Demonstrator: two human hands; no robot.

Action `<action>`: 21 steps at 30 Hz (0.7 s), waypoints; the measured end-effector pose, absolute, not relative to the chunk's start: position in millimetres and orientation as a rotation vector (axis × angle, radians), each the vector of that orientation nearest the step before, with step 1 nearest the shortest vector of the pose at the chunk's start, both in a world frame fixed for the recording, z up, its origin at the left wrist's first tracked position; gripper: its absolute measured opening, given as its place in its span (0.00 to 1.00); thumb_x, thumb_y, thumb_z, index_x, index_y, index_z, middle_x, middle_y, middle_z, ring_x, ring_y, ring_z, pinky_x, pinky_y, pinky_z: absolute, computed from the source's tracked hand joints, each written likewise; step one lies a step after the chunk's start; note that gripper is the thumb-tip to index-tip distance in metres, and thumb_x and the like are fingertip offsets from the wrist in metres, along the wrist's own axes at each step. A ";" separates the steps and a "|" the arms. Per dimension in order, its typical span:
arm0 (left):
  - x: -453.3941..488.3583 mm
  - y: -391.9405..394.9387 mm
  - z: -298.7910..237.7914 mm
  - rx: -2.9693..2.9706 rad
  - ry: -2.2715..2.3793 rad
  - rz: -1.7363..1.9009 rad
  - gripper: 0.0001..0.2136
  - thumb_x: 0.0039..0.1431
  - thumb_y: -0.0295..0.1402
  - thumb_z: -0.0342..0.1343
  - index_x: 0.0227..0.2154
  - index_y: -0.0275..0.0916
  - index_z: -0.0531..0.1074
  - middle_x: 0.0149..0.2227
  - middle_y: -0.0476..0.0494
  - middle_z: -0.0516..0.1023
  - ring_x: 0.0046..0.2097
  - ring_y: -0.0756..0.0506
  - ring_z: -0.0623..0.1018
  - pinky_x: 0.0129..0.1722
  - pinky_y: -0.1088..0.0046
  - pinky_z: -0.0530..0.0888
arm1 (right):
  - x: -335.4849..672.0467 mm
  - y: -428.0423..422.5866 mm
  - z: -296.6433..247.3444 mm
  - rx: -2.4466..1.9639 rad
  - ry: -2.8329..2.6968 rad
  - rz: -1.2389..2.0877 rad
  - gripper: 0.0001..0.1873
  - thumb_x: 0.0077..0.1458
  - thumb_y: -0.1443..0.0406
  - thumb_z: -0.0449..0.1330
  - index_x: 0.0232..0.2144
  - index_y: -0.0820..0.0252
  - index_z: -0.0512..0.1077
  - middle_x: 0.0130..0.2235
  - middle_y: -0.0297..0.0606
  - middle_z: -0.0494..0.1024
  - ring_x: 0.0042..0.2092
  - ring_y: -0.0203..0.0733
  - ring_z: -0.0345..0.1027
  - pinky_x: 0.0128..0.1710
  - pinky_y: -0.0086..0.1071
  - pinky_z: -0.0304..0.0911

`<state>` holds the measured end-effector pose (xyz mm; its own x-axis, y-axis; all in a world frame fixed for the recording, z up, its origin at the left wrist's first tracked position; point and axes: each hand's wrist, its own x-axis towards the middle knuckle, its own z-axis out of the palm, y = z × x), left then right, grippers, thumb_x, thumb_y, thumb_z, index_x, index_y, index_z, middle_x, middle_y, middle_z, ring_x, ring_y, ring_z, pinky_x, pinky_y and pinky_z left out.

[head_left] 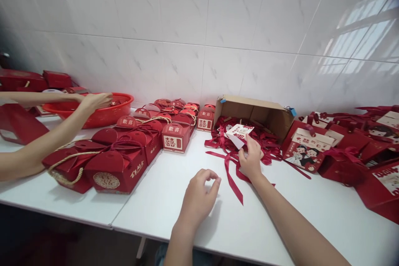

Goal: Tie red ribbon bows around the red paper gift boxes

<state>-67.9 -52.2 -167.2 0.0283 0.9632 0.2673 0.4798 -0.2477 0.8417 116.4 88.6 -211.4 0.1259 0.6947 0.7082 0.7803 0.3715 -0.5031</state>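
My right hand (pixel 251 158) reaches to a heap of dark red ribbons (pixel 230 141) that spills from a cardboard box (pixel 264 114) lying on its side. Its fingers pinch the edge of a small white card with red print (pixel 238 134) on top of the heap. My left hand (pixel 199 195) hovers over the white table (pixel 174 199), its fingers curled into a loose pinch with nothing visible in them. One ribbon tail (pixel 232 181) trails toward the table's front between my hands.
Rows of red gift boxes (pixel 134 149) with rope handles stand at the left. Another person's arms (pixel 43 133) reach from the left toward a red basin (pixel 102 110). Red paper bags (pixel 339 149) crowd the right side. A white tiled wall stands behind.
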 end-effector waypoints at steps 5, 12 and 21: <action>-76.8 -48.4 -166.6 1.481 1.478 1.503 0.09 0.57 0.37 0.53 0.38 0.40 0.70 0.38 0.44 0.75 0.43 0.44 0.75 0.43 0.65 0.71 | 89.2 75.8 -199.2 -1.301 -1.576 -0.359 0.27 0.54 0.64 0.52 0.57 0.62 0.60 0.62 0.54 0.54 0.62 0.60 0.46 0.57 0.57 0.46; -97.4 -36.1 -169.6 0.629 1.412 2.112 0.14 0.50 0.35 0.58 0.40 0.40 0.65 0.37 0.47 0.71 0.41 0.46 0.73 0.40 0.69 0.70 | -26.1 98.7 -166.5 -1.031 -1.886 0.094 0.33 0.55 0.54 0.56 0.59 0.63 0.55 0.62 0.53 0.53 0.64 0.51 0.46 0.61 0.44 0.49; -116.2 -39.0 -171.9 0.394 1.292 2.257 0.12 0.48 0.31 0.59 0.37 0.40 0.67 0.38 0.47 0.71 0.42 0.47 0.72 0.41 0.68 0.67 | -90.6 133.2 -111.3 -1.253 -2.085 0.077 0.21 0.58 0.57 0.57 0.50 0.61 0.67 0.58 0.46 0.63 0.59 0.53 0.55 0.56 0.53 0.54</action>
<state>-116.2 -39.0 -171.9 -0.8302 0.5574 0.0001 -0.2823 -0.4205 0.8623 -90.6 133.2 -111.3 -0.2933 0.7968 0.5283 0.7555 0.5317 -0.3826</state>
